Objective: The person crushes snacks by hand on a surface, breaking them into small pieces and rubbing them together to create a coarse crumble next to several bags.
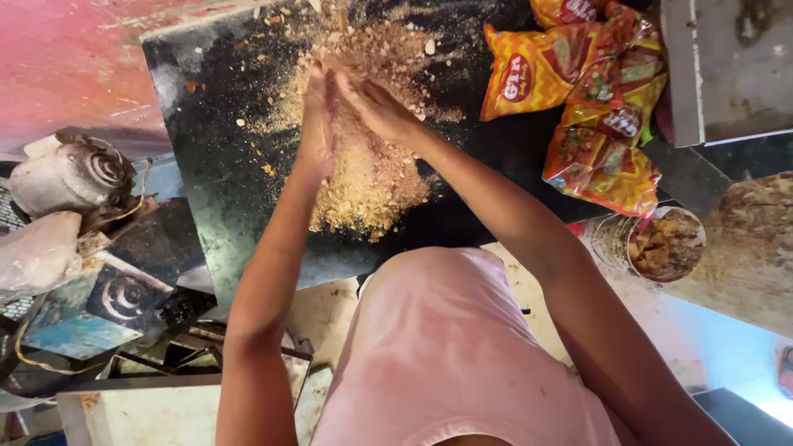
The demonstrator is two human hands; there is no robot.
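- Crumb heap (368,177): coarse tan, broken-up material piled at the middle of the dark tabletop (215,107), spreading up toward its far edge; loose bits lie scattered to the left of it.
- Left hand (316,124): edge-on, fingers straight and together, pressed into the left flank of the heap; it grips nothing.
- Right hand (376,107): flat, fingers extended, meeting the left hand over the heap's upper part; also holding nothing.
- Progress, as a judgement: the material is already crumbled and mostly gathered; the stray bits on the left are not yet swept in.
- Snack packets (591,99): orange-red, near the tabletop's right edge.
- Round tin (665,244): brown chunks inside, just past the right near corner.
- Pink garment (446,347): foreground.
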